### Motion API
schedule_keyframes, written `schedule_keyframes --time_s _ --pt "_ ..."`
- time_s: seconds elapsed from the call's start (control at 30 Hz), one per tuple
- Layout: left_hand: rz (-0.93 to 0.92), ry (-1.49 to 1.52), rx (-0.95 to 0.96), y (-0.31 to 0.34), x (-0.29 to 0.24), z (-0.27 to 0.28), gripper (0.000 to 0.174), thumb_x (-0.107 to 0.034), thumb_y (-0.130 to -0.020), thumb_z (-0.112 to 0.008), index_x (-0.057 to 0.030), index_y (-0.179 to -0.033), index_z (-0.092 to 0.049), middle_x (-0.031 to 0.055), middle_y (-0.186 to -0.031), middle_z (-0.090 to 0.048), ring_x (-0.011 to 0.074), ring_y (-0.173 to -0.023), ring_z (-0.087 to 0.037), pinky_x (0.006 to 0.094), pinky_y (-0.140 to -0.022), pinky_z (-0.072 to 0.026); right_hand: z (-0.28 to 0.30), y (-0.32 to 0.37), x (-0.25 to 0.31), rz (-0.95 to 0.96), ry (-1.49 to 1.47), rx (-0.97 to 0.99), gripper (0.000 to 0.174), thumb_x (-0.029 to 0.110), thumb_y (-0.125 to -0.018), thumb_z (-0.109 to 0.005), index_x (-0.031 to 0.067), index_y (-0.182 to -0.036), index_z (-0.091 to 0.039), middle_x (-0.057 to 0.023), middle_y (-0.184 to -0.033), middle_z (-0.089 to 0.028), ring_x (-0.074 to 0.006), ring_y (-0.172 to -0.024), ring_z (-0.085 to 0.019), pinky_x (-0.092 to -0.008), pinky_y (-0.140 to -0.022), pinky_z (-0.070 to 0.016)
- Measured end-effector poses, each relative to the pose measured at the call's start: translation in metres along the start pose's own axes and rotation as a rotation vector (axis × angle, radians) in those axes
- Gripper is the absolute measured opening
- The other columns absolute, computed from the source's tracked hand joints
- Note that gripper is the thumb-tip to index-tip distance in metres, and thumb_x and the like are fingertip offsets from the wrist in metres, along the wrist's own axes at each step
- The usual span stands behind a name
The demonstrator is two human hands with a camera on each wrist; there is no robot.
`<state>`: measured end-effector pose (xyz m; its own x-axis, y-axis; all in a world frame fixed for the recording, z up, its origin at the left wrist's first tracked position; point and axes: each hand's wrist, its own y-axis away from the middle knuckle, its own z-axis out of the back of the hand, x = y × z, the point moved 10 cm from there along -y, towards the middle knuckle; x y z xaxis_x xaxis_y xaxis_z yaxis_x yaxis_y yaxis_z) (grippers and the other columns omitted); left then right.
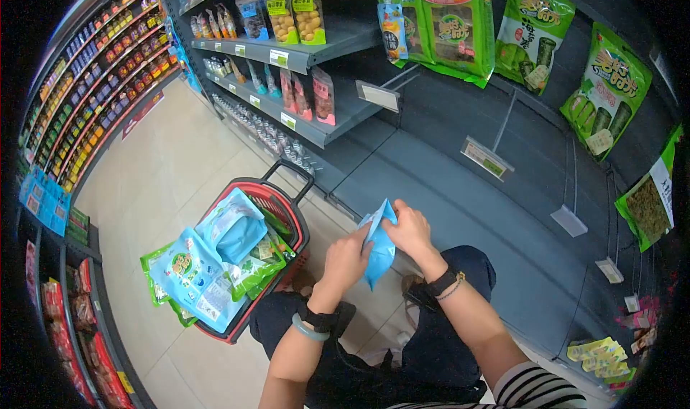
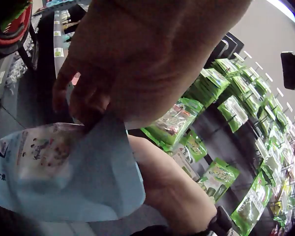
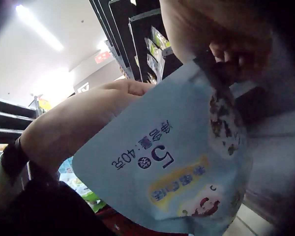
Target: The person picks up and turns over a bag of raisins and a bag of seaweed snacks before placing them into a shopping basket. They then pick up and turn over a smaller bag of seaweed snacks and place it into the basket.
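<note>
Between the person's knees, a light blue snack pouch [image 1: 381,256] is held upright by both hands, edge-on in the head view. The left hand [image 1: 346,256] pinches its near upper edge. On the other side, the right hand [image 1: 410,231] grips the opposite upper corner. Printed pictures cover one face of the pouch [image 2: 44,152] in the left wrist view. Large characters and "40" show on the pouch [image 3: 152,162] in the right wrist view. The fingertips of the left hand [image 2: 123,64] are partly hidden behind the pouch's top.
A red and black shopping basket [image 1: 302,229] stands on the floor at left, heaped with blue pouches [image 1: 188,269] and green packets [image 1: 263,274]. Grey shelves [image 1: 338,46] with snack bags rise ahead. Green seaweed packets [image 1: 535,31] hang on hooks at right, above a low dark ledge [image 1: 460,229].
</note>
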<state>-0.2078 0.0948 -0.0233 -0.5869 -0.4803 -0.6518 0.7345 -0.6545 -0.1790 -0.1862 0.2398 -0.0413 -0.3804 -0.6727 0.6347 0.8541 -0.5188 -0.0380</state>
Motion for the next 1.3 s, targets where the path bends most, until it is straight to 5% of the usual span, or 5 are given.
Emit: schedule_keyframes --time_s 0.77,0.83,0.93,1.03,1.3 --pt "0.098 -0.181 0.010 0.001 0.014 -0.006 0.037 -0.021 -0.083 -0.056 -0.0095 -0.117 -0.053 0.0170 -0.091 -0.064 0.0370 -0.080 -0.062 0.0465 -0.069 -0.0487 0.013 0.003 0.004 0.081 -0.316 -0.199 0.011 0.012 -0.076 -0.057 0.0024 -0.079 -0.052 -0.0174 -0.064 -0.060 -0.0370 -0.063 -0.061 -0.0442 -0.057 -0.0456" --pt "0.071 -0.156 -0.007 0.000 0.017 -0.007 0.037 -0.019 -0.081 -0.056 -0.0097 -0.117 -0.053 0.0161 -0.096 -0.063 0.0367 -0.080 -0.062 0.0466 -0.069 -0.0487 0.020 0.005 0.002 0.083 -0.408 -0.297 0.010 0.006 -0.076 -0.059 0.0017 -0.078 -0.050 -0.0091 -0.057 -0.056 -0.0168 -0.049 -0.053 -0.0314 -0.049 -0.0402" --pt "0.028 -0.164 -0.017 0.000 0.009 0.000 0.040 -0.015 -0.077 -0.056 -0.0103 -0.117 -0.053 0.0144 -0.102 -0.062 0.0359 -0.081 -0.062 0.0468 -0.069 -0.0484 0.021 0.005 -0.001 0.054 -0.498 -0.312 0.011 0.004 -0.076 -0.060 0.0019 -0.076 -0.049 -0.0045 -0.055 -0.052 -0.0090 -0.049 -0.045 -0.0271 -0.046 -0.0360" --pt "-0.003 -0.219 -0.056 -0.002 0.000 0.011 0.044 -0.010 -0.073 -0.055 -0.0108 -0.117 -0.054 0.0135 -0.101 -0.062 0.0348 -0.081 -0.062 0.0462 -0.068 -0.0483 0.023 0.003 -0.002 0.066 -0.432 -0.308 0.012 0.010 -0.077 -0.058 0.0023 -0.080 -0.049 -0.0121 -0.058 -0.056 -0.0238 -0.049 -0.055 -0.0353 -0.048 -0.0413" --pt "0.090 -0.043 -0.170 0.001 0.013 0.019 0.030 -0.019 -0.079 -0.059 -0.0110 -0.108 -0.061 0.0101 -0.081 -0.058 0.0298 -0.072 -0.061 0.0398 -0.061 -0.0483 0.030 0.003 -0.001 0.118 -0.578 -0.354 0.012 0.009 -0.080 -0.058 0.0014 -0.081 -0.049 -0.0101 -0.056 -0.054 -0.0172 -0.048 -0.052 -0.0317 -0.047 -0.0394"
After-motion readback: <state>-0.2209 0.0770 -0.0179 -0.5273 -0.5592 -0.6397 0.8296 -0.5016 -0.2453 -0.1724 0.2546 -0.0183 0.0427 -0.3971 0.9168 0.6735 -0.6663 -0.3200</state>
